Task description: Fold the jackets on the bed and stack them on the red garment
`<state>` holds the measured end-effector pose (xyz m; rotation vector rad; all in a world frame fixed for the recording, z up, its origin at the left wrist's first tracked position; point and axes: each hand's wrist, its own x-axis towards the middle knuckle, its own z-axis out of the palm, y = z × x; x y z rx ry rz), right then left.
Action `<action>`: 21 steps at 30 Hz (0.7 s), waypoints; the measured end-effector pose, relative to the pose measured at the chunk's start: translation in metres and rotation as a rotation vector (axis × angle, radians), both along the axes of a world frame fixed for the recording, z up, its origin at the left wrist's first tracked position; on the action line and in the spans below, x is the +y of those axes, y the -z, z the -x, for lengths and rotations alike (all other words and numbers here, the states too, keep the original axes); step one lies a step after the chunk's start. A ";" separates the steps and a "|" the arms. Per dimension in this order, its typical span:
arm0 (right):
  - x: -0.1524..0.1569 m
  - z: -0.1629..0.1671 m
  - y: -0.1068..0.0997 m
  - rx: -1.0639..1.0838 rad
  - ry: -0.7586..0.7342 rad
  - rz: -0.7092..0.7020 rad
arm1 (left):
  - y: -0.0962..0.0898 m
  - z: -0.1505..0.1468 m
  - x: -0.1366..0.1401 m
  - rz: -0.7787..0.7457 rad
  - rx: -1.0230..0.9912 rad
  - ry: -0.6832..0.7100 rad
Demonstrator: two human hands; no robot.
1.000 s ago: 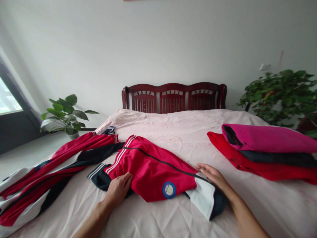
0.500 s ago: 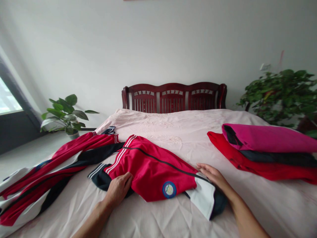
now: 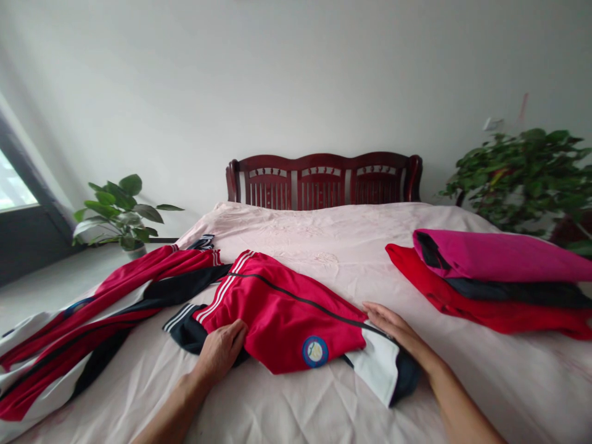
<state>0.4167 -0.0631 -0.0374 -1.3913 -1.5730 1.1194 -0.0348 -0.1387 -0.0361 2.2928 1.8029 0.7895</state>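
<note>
A red zip-up jacket with white and navy parts lies on the bed in front of me, its striped hem toward the left and a round blue badge on the chest. My left hand is closed on the jacket's near edge, beside a navy cuff with white stripes. Across the collar end, my right hand rests with fingers stretched out along the white and navy cloth. Part of the collar is hidden beneath that hand.
More red, white and navy jackets lie spread at the left. A folded stack with a magenta garment on top sits at the right. Behind are a wooden headboard and potted plants on both sides of the pale bedsheet.
The whole view has shifted very slightly. Both hands and the jacket keep nearly the same places.
</note>
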 end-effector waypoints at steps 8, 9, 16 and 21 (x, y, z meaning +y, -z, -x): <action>-0.016 0.050 -0.013 -0.569 0.059 -0.179 | -0.003 -0.002 -0.001 -0.009 -0.002 0.005; -0.016 0.055 -0.012 -0.580 0.062 -0.171 | -0.003 -0.002 -0.001 -0.009 -0.006 0.005; -0.004 0.064 -0.020 -0.578 -0.068 -0.228 | -0.003 -0.001 0.001 0.000 -0.066 0.009; 0.042 0.020 -0.084 -0.827 -0.024 -0.466 | -0.024 -0.032 -0.017 0.067 -0.287 0.006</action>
